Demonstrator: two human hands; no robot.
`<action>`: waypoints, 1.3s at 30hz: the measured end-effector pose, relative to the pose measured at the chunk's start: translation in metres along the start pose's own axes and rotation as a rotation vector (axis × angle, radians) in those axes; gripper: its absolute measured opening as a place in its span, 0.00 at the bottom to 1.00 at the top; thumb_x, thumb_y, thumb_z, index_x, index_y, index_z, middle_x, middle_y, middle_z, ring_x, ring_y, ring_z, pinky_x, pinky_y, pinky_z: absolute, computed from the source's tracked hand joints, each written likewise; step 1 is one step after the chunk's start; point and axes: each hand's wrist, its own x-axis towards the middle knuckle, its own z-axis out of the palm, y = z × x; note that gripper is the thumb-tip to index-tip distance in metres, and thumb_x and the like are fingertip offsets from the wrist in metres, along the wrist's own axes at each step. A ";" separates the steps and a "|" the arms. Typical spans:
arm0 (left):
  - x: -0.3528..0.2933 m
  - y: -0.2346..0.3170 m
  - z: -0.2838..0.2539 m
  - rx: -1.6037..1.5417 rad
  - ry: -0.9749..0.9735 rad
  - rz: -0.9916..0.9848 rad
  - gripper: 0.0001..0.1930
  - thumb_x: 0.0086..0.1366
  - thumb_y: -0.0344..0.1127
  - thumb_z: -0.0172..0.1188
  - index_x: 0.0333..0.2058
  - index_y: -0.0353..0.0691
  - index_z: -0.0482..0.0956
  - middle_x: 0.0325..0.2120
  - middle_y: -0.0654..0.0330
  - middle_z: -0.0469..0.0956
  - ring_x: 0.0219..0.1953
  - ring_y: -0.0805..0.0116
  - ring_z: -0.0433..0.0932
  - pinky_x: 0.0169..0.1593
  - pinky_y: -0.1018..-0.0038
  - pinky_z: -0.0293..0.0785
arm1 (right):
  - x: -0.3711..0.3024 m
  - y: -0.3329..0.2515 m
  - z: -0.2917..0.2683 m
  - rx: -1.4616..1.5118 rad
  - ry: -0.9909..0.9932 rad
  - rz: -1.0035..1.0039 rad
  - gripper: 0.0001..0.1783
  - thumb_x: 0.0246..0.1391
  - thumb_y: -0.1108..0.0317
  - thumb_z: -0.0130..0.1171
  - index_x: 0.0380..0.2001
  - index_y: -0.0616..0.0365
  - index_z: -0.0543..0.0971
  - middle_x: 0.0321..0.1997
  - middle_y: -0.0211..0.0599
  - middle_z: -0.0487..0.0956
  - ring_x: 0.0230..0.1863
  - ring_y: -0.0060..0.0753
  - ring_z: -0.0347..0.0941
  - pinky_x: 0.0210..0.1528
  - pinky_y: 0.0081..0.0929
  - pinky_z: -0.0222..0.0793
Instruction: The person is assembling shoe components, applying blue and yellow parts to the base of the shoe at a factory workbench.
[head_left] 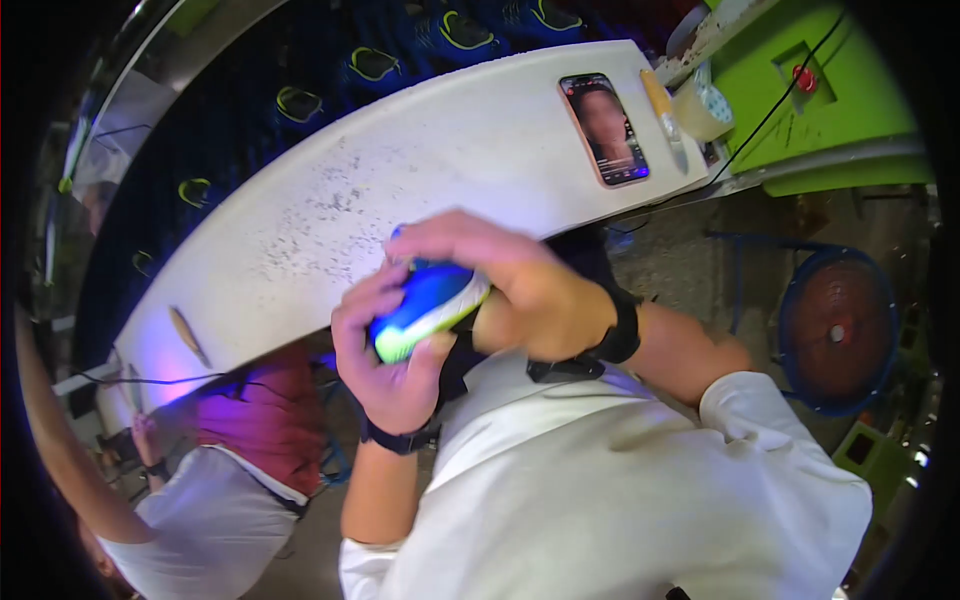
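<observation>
Both of my hands are closed round a blue shoe [432,298] with a white and yellow-green band along its edge, raised just in front of my body near the white table's [480,110] inner edge. My left hand [385,375] grips its left, yellow-green end, thumb on the near side. From above and the right, my right hand [535,290] wraps over it, slightly blurred by motion, and hides part of the shoe. A dark band is on each wrist.
A phone [605,130], a wooden-handled tool [657,103] and a tape roll [704,112] are at the table's right end. Another slim tool [188,336] lies at the left. Beyond, dark shoes [373,65] stand in a row. A co-worker [210,520] is at left; a fan [838,332] at right.
</observation>
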 end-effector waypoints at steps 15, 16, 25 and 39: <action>-0.015 0.020 0.003 0.175 -0.203 -0.112 0.38 0.54 0.64 0.70 0.45 0.37 0.64 0.52 0.41 0.75 0.58 0.55 0.73 0.72 0.49 0.50 | -0.051 0.037 0.027 -0.076 0.271 -0.207 0.20 0.38 0.70 0.73 0.29 0.56 0.70 0.31 0.38 0.68 0.34 0.46 0.67 0.36 0.37 0.66; -0.014 0.021 0.003 0.177 -0.212 -0.114 0.38 0.54 0.64 0.70 0.45 0.37 0.64 0.52 0.41 0.75 0.58 0.55 0.73 0.72 0.49 0.50 | -0.052 0.037 0.027 -0.074 0.280 -0.204 0.20 0.38 0.70 0.73 0.29 0.56 0.70 0.31 0.38 0.68 0.34 0.46 0.67 0.36 0.37 0.66; -0.011 0.010 -0.010 0.042 -0.366 -0.100 0.32 0.56 0.64 0.68 0.42 0.42 0.71 0.50 0.45 0.80 0.64 0.53 0.70 0.73 0.44 0.33 | -0.049 0.047 0.016 -0.031 0.325 -0.172 0.21 0.35 0.70 0.76 0.27 0.55 0.70 0.29 0.36 0.68 0.32 0.42 0.67 0.35 0.35 0.65; -0.004 0.007 -0.015 0.115 -0.378 0.026 0.34 0.37 0.57 0.81 0.35 0.43 0.75 0.41 0.55 0.85 0.52 0.56 0.79 0.70 0.42 0.47 | -0.044 0.041 0.023 -0.104 0.221 -0.003 0.26 0.30 0.66 0.79 0.28 0.56 0.70 0.29 0.36 0.69 0.31 0.38 0.67 0.33 0.31 0.65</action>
